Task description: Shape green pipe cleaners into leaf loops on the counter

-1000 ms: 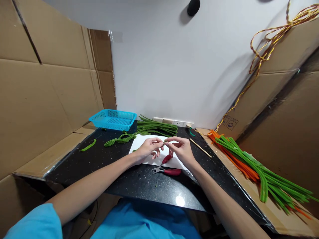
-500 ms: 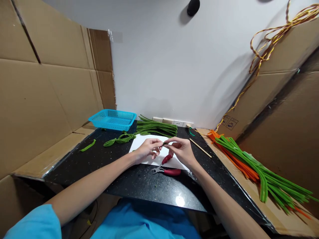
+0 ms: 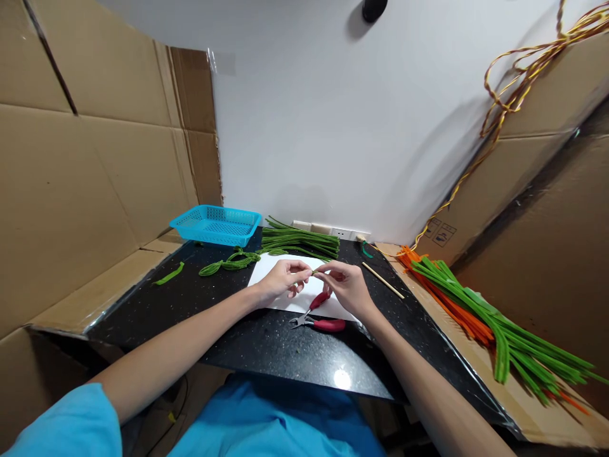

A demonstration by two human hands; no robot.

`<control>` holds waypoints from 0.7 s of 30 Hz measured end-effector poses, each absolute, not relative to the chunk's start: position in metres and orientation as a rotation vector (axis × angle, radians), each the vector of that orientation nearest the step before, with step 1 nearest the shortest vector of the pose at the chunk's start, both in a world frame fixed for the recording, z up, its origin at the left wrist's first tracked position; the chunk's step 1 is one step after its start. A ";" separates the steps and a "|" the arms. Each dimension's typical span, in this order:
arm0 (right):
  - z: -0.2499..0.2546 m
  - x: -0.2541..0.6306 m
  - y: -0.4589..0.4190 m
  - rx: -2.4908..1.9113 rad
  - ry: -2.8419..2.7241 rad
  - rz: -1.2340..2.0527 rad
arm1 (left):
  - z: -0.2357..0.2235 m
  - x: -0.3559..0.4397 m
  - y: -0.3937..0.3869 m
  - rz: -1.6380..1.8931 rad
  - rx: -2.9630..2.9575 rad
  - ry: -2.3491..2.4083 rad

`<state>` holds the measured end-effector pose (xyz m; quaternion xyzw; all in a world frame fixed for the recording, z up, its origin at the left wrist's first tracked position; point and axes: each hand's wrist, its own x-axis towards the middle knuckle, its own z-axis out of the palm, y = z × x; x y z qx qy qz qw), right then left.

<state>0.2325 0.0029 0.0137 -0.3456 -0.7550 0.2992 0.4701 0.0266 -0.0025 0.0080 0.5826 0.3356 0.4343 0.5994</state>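
Above a white sheet of paper [image 3: 261, 269], my left hand [image 3: 284, 280] and my right hand [image 3: 349, 289] meet fingertip to fingertip. Both pinch a short bit of dark green pipe cleaner [image 3: 313, 273], mostly covered by the fingers. Just below the hands lie wire cutters with red handles [image 3: 329, 325], jaws pointing left, partly over the paper's front edge. Looped, leaf-shaped green pipe cleaners [image 3: 232, 263] rest on the black tabletop left of the paper. Behind the paper is a bundle of straight dark green pipe cleaners [image 3: 301, 243].
A blue plastic basket [image 3: 214, 238] stands at the back left, with a light green strip [image 3: 169, 273] in front. A wooden stick [image 3: 383, 280] lies right of the paper. Bright green [image 3: 504, 330] and orange pipe cleaners [image 3: 457, 312] lie on cardboard at right. Cardboard walls [image 3: 118, 171] flank the table.
My hands stay pinched together at nearly the same spot, with a slight shift of the fingers. The whole view has tilted a little; the objects on the table have not moved.
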 end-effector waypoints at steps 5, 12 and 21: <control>0.018 0.231 0.002 -0.860 -1.785 0.894 | 0.007 0.027 -0.002 1.091 1.458 0.748; 0.021 0.232 -0.002 -0.847 -1.840 0.940 | 0.006 0.020 -0.001 1.058 1.654 0.803; 0.020 0.237 0.003 -0.906 -2.026 0.867 | 0.005 0.018 -0.004 1.082 1.974 0.937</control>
